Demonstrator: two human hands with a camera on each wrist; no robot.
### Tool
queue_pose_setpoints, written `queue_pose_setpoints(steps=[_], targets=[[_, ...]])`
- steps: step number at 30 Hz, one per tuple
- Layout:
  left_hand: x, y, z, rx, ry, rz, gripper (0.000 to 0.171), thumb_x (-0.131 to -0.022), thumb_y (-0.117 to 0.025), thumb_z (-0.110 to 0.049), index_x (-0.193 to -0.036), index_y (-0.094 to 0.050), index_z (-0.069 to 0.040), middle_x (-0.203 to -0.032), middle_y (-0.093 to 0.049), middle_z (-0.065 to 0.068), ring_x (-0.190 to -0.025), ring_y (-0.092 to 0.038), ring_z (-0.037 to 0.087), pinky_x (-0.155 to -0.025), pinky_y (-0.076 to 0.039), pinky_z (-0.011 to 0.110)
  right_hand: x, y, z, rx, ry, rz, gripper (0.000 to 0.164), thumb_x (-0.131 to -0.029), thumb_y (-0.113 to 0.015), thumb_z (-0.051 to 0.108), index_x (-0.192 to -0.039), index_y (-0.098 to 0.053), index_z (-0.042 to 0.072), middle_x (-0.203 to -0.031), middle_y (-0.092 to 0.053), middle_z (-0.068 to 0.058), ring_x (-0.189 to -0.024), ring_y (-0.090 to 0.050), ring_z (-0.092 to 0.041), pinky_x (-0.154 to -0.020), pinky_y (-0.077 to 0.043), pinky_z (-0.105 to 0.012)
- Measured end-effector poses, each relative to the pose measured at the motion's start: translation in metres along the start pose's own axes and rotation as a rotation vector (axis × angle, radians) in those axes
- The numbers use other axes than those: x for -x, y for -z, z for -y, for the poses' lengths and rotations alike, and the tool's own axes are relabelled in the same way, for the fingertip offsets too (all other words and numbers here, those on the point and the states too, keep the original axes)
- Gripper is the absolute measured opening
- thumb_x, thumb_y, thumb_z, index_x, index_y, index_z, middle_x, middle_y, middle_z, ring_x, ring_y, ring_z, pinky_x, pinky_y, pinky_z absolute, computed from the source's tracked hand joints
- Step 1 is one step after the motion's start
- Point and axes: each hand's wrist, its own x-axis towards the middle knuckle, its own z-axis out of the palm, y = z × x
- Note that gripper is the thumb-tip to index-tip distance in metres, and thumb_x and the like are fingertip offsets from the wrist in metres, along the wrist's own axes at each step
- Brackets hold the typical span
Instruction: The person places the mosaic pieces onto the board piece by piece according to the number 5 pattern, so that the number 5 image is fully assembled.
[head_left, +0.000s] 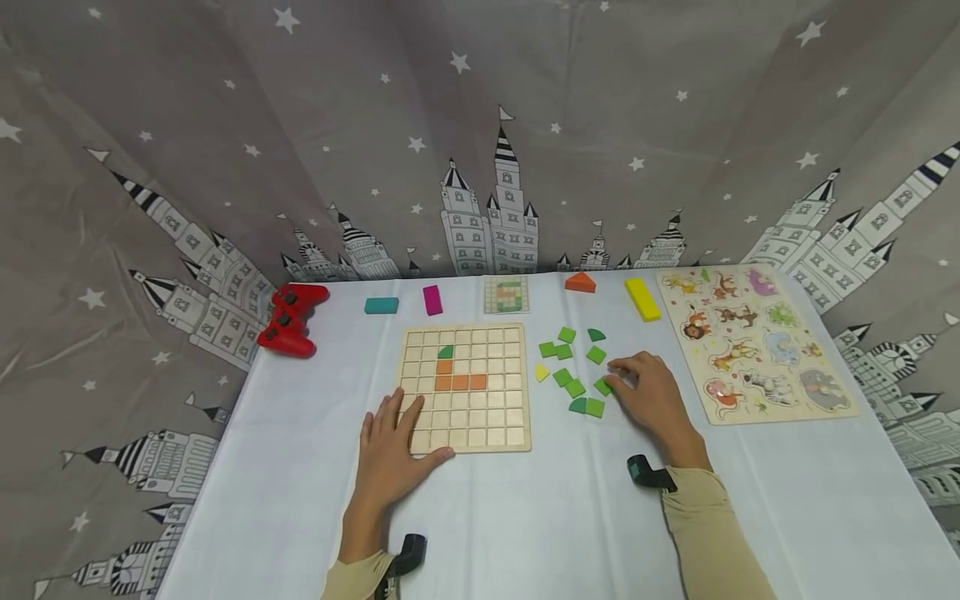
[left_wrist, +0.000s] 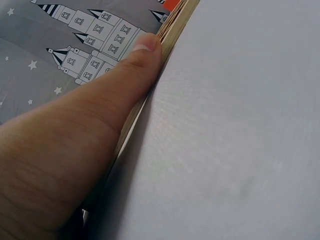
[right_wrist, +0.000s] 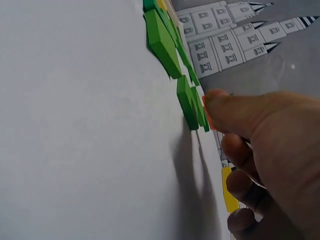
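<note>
My left hand (head_left: 390,458) lies spread on the near left corner of a wooden grid board (head_left: 498,417); its thumb (left_wrist: 145,50) presses along the front edge. Set in the grid are several orange square tiles (head_left: 461,382) and a dark green quarter-round tile (head_left: 446,352). Beside a loose light green square tile (head_left: 603,386) is my right hand (head_left: 652,396), thumb and forefinger apart at the tile's right side, fingers loosely bent. More green square tiles (head_left: 574,388), two dark green quarter-rounds (head_left: 577,405) and a yellow piece (head_left: 542,373) lie between board and hand.
A pattern card (head_left: 506,295) lies behind the board. Along the back are a red game controller (head_left: 288,321), a teal block (head_left: 381,306), a magenta block (head_left: 432,300), an orange triangular block (head_left: 581,283) and a yellow block (head_left: 642,300). An animal puzzle board (head_left: 757,346) occupies the right.
</note>
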Motion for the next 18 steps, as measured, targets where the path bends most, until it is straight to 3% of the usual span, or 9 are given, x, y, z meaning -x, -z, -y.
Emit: queue_pose_setpoints(steps=[8,18], targets=[[-0.0002,-0.0002,-0.0007,0.005,-0.010,-0.022,0.104,-0.074,-0.076,-0.069,-0.157,-0.040,-0.018,-0.170,-0.020,0.015,-0.158,-0.015,0.040,-0.125,-0.008,0.065,0.0071,-0.0014,-0.0096,-0.011,-0.004,0.101,0.040,-0.091,-0.077,0.035,-0.122,-0.072,0.010,-0.112,-0.066,-0.010,-0.111,-0.058,-0.030,-0.103,-0.047,-0.050],[-0.0004,-0.0018,0.0008,-0.002,-0.005,-0.008,0.105,-0.074,-0.075,-0.071,-0.158,-0.039,-0.019,-0.171,-0.018,0.014,-0.158,-0.013,0.039,-0.125,-0.007,0.065,0.0092,-0.0021,-0.0070,0.095,0.014,0.081,0.034,-0.094,-0.074,0.025,-0.122,-0.071,0.007,-0.116,-0.066,-0.014,-0.110,-0.057,-0.031,-0.101,-0.050,-0.050]])
